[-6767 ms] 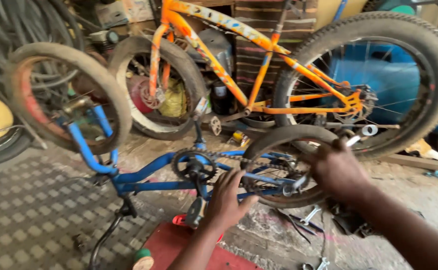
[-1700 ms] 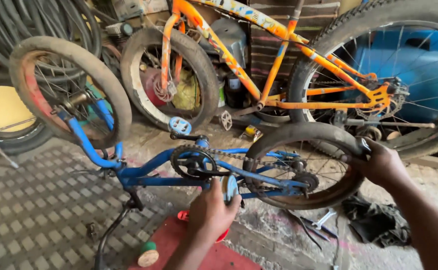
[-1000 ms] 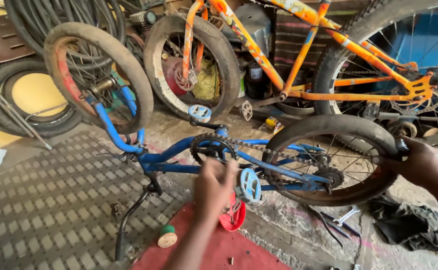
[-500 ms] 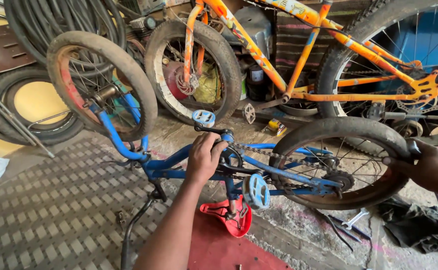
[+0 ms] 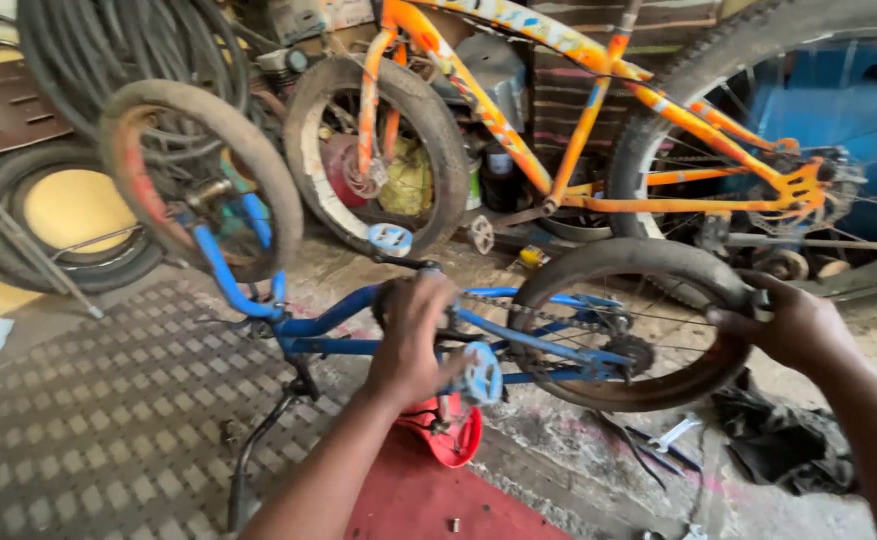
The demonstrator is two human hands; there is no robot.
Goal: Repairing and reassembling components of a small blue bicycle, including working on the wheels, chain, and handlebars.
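Small blue bike [image 5: 359,325] lies upside down on the floor, centre of frame, wheels up.

L hand [image 5: 414,335], centre frame, is closed over the crank area by the chainring; fingers wrapped, holding the crank. Half a sec ago it sat higher, nearer the upper pedal [image 5: 391,239]; now it's lower, and the near pedal [image 5: 481,373] has swung round to lower centre, just right of the hand. Reads as the crank being turned by hand, so drivetrain is prob. being checked.

R hand [image 5: 794,325], right of frame, grips the rear tyre [image 5: 631,262] at its right edge, fingers curled over the tread, holding the wheel. Same grip as in earlier frames, so wheel looks held steady while the crank moves.

Vs approx. 7 s ago: L hand was below the frame, camera further right; front wheel [image 5: 199,180] now sits upper left.

Behind: orange bike [image 5: 599,130], top centre to right. Red bowl [image 5: 454,445] on floor under the crank. Spanners [image 5: 674,437] lower right, near a dark rag [image 5: 784,445].
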